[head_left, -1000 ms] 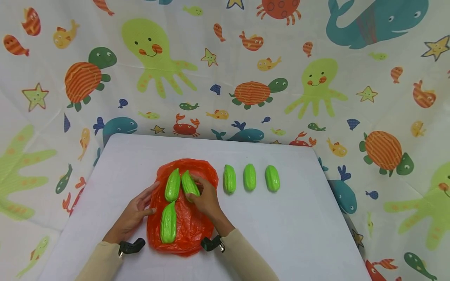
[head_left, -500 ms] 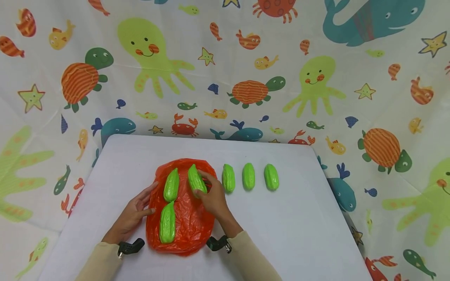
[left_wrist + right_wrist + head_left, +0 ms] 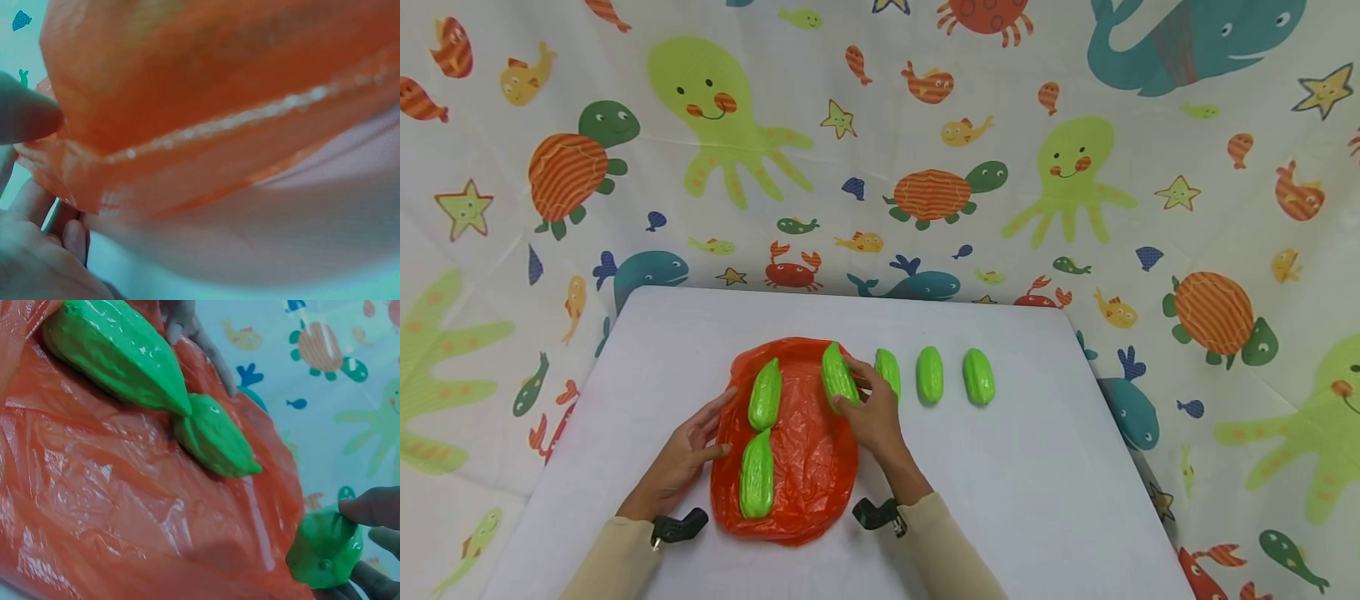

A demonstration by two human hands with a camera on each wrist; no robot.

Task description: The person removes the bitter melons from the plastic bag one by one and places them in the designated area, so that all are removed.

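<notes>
A tray covered in crinkled red plastic lies on the white table, with two green ridged gourds end to end along its left side. My left hand holds the tray's left edge; in the left wrist view, the red plastic passes between its digits. My right hand grips another green ridged gourd above the tray's upper right edge. That gourd appears nearly end-on in the right wrist view, between thumb and fingers. What the tray is made of is hidden under the plastic.
Right of the tray, three more green gourds stand in a row: one partly behind my right hand, then a middle gourd and a far gourd. A sea-animal printed cloth hangs behind the white table.
My right hand has moved right and slightly away from me, carrying its gourd from the tray's middle to its upper right edge. My left hand has stayed in place.
</notes>
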